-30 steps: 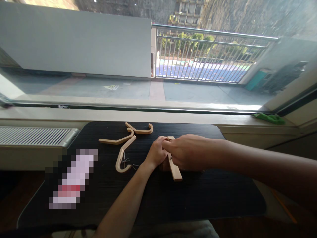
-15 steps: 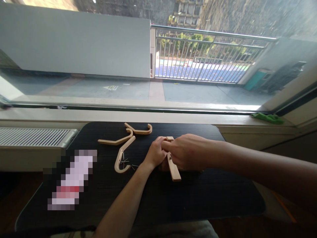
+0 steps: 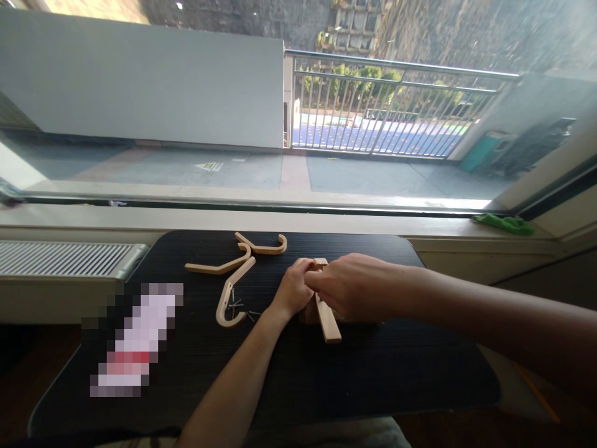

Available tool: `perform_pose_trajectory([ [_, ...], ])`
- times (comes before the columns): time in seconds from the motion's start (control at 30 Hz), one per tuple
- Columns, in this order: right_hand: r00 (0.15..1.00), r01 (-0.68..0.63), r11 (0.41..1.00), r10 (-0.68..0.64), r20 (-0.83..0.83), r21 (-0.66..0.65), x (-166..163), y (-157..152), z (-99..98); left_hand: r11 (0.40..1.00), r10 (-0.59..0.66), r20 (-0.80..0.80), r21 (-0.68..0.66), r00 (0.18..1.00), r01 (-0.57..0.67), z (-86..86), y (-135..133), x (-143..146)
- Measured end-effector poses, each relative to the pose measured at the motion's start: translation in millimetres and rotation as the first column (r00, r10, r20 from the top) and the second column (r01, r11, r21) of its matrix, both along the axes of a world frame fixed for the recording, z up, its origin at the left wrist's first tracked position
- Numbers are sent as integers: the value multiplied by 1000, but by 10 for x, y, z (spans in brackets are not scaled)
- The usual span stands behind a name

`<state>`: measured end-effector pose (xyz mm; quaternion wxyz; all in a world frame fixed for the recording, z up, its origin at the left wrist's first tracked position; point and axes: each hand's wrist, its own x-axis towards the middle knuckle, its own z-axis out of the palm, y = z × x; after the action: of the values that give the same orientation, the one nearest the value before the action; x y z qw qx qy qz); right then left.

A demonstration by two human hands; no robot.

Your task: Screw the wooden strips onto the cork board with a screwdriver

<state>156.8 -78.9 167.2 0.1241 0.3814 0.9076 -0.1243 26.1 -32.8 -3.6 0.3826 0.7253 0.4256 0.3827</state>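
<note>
A pale wooden hook (image 3: 329,326) lies over a brown block (image 3: 308,314), its straight end pointing toward me. My left hand (image 3: 296,287) is closed at the hook's far part, on its left side, with the fingertips partly covered by my other hand. Directly above the hook, my right hand (image 3: 347,285) is a closed fist with its fingers curled together. Whatever it grips is hidden. To the left lies another wooden hook (image 3: 224,298) with holes in it, and several screws (image 3: 236,305) are scattered beside its curve.
Two more wooden hooks, one long (image 3: 214,269) and one farther back (image 3: 263,250), rest on the black table (image 3: 200,373). A blurred pinkish item (image 3: 140,339) lies at the left. Beyond are a radiator (image 3: 65,258), the windowsill (image 3: 224,219) and a green cloth (image 3: 504,224).
My right hand's fingers have shifted and turned slightly over the hook. My left hand stays in place, and the other hooks and screws have not moved.
</note>
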Motion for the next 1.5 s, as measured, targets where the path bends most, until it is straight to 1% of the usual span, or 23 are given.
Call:
perform_pose_trajectory([
  [0.13,1000,19,1000,-19,13,20,-10,-1,-11,1000,-12,-5,-2,1000,12,7,2,-3],
  [0.4,1000,3,998,-4,16,60,-12,34,-87,1000,-6,2,-22,1000,7,8,1,1],
  [0.5,1000,17,997,-17,-8,73,-16,30,-96,1000,-8,6,-23,1000,8,7,-1,1],
  [0.63,1000,29,997,-29,1,75,-38,17,-61,1000,-5,9,-22,1000,5,-7,-1,0],
  [0.87,992,76,997,-78,102,26,-90,37,27,1000,-3,-3,-2,1000,3,22,-5,-1],
  [1.0,982,111,993,-115,151,30,-122,34,45,1000,-4,16,-9,1000,4,39,-8,-3],
  [1.33,975,145,987,-155,159,69,-144,-4,47,1000,-3,13,-6,1000,3,37,-8,-6],
  [1.5,971,166,985,-172,168,49,-153,0,63,1000,-8,9,-3,1000,8,45,-9,-6],
])
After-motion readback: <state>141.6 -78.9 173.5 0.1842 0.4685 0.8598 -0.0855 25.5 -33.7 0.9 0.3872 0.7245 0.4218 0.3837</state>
